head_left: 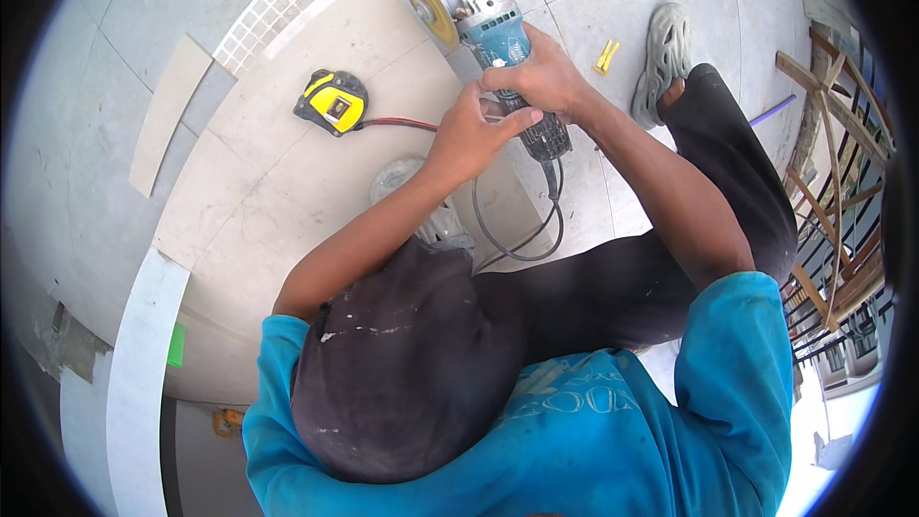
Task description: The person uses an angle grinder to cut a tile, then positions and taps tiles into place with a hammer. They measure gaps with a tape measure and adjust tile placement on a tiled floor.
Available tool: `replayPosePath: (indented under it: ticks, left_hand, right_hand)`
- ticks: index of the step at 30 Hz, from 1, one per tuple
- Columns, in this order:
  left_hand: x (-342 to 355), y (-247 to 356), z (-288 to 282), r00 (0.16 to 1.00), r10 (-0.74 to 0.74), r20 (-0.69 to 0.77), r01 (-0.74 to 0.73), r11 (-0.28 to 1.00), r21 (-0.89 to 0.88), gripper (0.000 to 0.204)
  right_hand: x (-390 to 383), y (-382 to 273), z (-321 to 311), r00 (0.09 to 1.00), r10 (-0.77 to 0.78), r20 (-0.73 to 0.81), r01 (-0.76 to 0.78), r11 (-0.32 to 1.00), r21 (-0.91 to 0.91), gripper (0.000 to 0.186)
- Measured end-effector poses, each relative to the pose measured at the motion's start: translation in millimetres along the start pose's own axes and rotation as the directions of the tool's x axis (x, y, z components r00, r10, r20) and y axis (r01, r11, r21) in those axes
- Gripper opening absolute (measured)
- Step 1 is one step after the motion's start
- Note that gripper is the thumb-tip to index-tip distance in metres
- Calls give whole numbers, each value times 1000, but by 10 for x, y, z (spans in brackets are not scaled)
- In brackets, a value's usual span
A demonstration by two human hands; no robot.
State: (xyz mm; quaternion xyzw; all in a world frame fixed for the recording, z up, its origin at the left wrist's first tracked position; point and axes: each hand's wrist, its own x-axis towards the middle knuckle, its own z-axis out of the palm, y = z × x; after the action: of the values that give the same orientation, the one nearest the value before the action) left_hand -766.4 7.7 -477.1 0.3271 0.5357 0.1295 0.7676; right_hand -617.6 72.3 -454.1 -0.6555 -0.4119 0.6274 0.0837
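1. Firstly, consider the grip: the right hand (543,78) has its fingers wrapped around the teal body of the angle grinder (500,35), a sound hold for a heavy tool.
2. The left hand (469,134) meets the tool lower down, its thumb lying across the dark rear handle. How firmly its fingers close is hidden, so I cannot tell; a fuller wrap would probably steady things better.
3. Placement matters too. The grinder is out in front of the person, near the edge of the beige tile (235,177), with its yellowish disc (428,8) pointing away to the upper left. Whether the disc is turning, or touches anything, cannot be made out; best treat it as live, with both hands well behind the metal head.
4. The grey power cord (551,179) loops from the handle towards the person's legs; it is better led behind, well apart from the disc.
5. The yellow-and-black tape measure (335,102) lies on the beige tile, left of the hands. A reddish cord (400,122) runs between it and the left forearm, and moving both aside would lessen the risk of snagging.
6. The right clog (665,53) stands near the tool, so angling the disc away from that foot seems wise.
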Motion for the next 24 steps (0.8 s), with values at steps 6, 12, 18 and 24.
replayPosePath:
  ticks: [6,12,18,24]
  left_hand:
    - [29,11,-18,1000,6,-11,-6,1000,19,74]
    - [26,24,-25,1000,3,-15,-2,1000,27,77]
    - [23,27,-31,1000,0,-9,1,1000,25,79]
    - [21,27,-32,1000,1,-12,0,999,40,78]
  right_hand:
    - [23,-53,-18,1000,-17,10,18,999,-47,61]
    - [55,10,3,1000,-28,-1,28,998,-56,62]
    - [26,-53,-7,1000,-24,4,24,997,-72,63]
    - [5,-81,-6,1000,-13,-2,13,996,-83,62]
